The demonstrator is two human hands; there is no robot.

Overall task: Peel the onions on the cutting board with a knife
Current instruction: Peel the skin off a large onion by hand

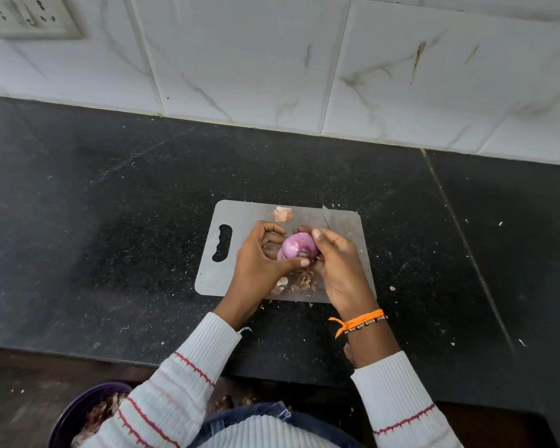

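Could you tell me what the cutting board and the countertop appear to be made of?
The cutting board looks like thin brushed metal, perhaps stainless steel: flat grey with a dull sheen; plastic cannot be ruled out. The countertop looks like polished black granite: dark, finely speckled, with a seam between slabs.

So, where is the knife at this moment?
In the head view, the knife is in the right hand; its blade points toward the far right corner of the cutting board, beside the onion.

Onion point(296, 246) pink-purple; cutting board point(236, 215) grey; worktop point(110, 195) black, speckled; sleeves point(181, 376) white, red-striped; wristband point(358, 321) orange; wall tiles point(240, 59) white, veined.
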